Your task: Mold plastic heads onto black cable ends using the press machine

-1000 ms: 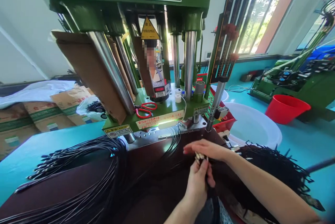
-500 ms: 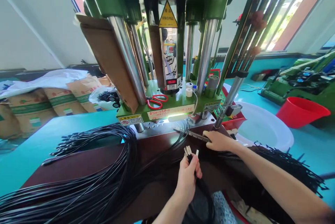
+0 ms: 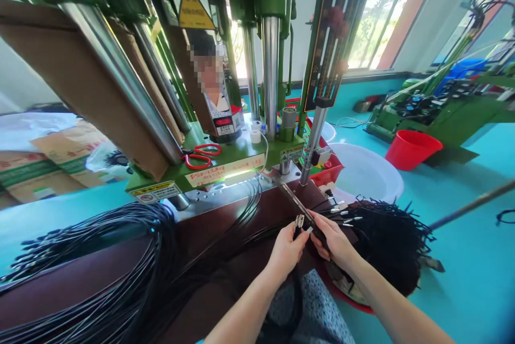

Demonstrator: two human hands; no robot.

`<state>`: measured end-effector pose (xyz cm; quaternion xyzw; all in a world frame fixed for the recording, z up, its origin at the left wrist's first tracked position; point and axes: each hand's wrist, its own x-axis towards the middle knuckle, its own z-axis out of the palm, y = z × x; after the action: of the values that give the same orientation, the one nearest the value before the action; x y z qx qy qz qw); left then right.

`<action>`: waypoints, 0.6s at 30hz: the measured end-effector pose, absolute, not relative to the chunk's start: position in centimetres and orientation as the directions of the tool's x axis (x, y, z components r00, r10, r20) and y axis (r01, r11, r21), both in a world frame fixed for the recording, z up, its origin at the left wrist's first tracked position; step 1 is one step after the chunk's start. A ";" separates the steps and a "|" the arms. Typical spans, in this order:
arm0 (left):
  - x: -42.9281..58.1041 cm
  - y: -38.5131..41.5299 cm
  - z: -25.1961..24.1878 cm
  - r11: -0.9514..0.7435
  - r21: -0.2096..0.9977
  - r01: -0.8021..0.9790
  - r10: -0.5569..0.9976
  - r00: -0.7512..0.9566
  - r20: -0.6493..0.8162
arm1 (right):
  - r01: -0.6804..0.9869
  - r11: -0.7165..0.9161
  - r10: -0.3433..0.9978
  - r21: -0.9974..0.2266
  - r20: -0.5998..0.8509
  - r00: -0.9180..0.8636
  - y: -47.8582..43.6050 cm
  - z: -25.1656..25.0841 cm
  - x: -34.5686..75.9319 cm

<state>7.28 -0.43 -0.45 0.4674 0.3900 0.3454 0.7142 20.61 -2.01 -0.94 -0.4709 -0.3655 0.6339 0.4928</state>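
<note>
My left hand is closed around a small bunch of black cables whose metal connector ends stick up above the fingers. Beside it, my right hand grips a long dark metal tool that slants up toward the green press machine. Both hands hover over the dark brown worktable, in front of the machine's lit slot. A thick bundle of black cables fans across the table to the left.
Red scissors lie on the machine's green base. A heap of black cables with plugs sits at right over a red basin. Behind are a white tub, a red bucket and cardboard boxes at left.
My right hand came back from the machine's edge carrying the long dark tool and now sits beside my left hand. The view has shifted left and closer to the machine.
</note>
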 end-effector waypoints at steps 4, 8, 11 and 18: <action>7.2 -0.4 -0.9 0.247 0.967 -0.068 0.884 0.423 -0.197 | -0.258 -0.260 0.965 -0.930 -0.243 -0.098 -1.8 -1.2 20.8; 7.1 -0.6 -1.6 0.198 0.980 -0.023 0.906 0.386 -0.174 | -0.254 -0.271 0.961 -0.929 -0.245 -0.128 -1.7 -1.3 21.1; 7.2 -0.5 -1.9 0.194 0.981 -0.019 0.916 0.361 -0.174 | -0.243 -0.273 0.960 -0.931 -0.247 -0.132 -1.7 -1.4 21.3; 7.2 -0.5 -1.8 0.297 0.952 -0.081 0.912 0.321 -0.257 | -0.090 -0.181 0.980 -0.979 -0.172 -0.104 -2.0 -1.5 20.5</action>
<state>7.21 -0.51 -1.81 0.4625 0.4490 0.3712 0.6683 20.54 -1.98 -1.52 -0.4926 -0.4517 0.5900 0.4531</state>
